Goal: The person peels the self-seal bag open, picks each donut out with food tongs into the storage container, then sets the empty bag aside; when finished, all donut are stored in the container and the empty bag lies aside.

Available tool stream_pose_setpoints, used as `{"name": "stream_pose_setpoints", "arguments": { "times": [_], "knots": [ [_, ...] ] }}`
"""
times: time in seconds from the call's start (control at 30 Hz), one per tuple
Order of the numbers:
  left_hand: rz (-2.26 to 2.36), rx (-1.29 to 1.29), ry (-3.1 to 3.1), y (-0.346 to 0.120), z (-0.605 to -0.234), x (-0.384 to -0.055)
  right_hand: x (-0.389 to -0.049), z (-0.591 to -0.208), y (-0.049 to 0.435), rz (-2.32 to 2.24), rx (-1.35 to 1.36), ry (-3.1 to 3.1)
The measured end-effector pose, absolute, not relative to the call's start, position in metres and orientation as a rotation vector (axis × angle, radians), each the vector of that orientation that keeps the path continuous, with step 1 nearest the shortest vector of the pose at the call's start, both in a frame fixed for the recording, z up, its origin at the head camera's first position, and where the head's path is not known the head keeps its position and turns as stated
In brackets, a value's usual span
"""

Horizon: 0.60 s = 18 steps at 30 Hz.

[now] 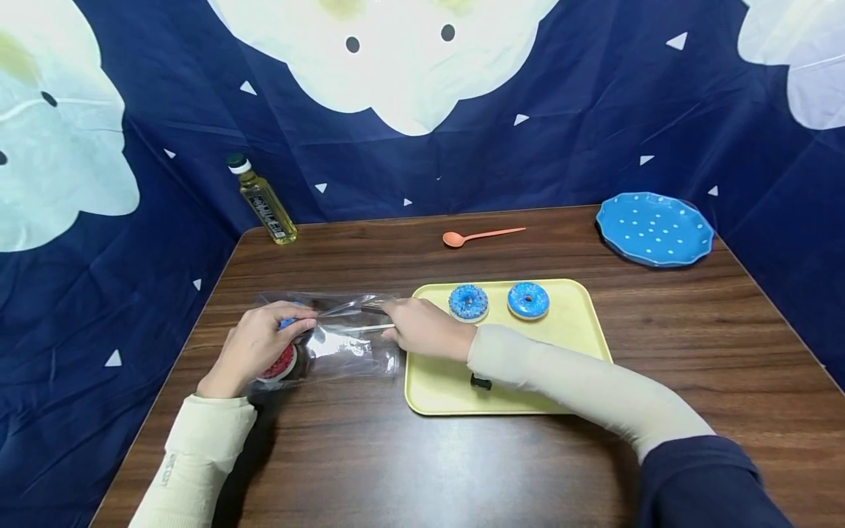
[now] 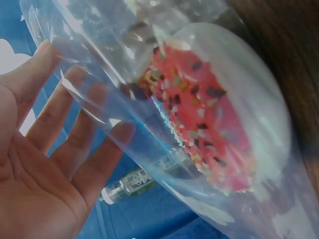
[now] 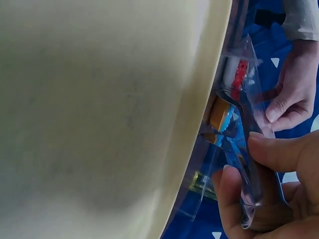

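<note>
Clear plastic film forms a bag (image 1: 353, 356) that lies at the left of the wood-grain table (image 1: 343, 455), beside a pale yellow tray (image 1: 429, 400). Inside the bag sits a red-iced doughnut (image 1: 280, 364) with sprinkles, and near it a blue-iced doughnut (image 3: 221, 114) on a brown base. The left hand (image 1: 254, 341) pinches the film at the bag's edge between thumb and fingers. The right hand (image 1: 429, 328) grasps a pair of tongs (image 3: 247, 142), whose ends reach into the bag on either side of the blue-iced doughnut; whether they press on it I cannot tell. On the tray rest a sprinkled blue doughnut (image 1: 468, 311) and a smoother blue doughnut (image 1: 528, 312), just apart from each other. Farther back stand a green-capped oil bottle (image 1: 267, 209) at left, an orange spoon (image 1: 454, 239) lying near the middle, and a blue polka-dot plate (image 1: 653, 235) at right.
</note>
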<state>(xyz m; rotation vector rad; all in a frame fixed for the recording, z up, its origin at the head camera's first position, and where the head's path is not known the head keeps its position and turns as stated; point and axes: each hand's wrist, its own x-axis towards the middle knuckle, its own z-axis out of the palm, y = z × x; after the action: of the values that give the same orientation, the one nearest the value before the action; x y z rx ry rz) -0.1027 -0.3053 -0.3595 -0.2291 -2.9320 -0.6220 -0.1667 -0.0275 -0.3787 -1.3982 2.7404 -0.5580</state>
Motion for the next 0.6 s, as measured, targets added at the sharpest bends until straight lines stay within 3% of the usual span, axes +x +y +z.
{"name": "stream_pose_setpoints", "arguments": {
  "times": [0.6],
  "knots": [
    [-0.642,-0.249,-2.915,-0.305,-0.357,-0.100,-0.167,-0.377,-0.036,-0.554,-1.367,2.780]
  ]
}}
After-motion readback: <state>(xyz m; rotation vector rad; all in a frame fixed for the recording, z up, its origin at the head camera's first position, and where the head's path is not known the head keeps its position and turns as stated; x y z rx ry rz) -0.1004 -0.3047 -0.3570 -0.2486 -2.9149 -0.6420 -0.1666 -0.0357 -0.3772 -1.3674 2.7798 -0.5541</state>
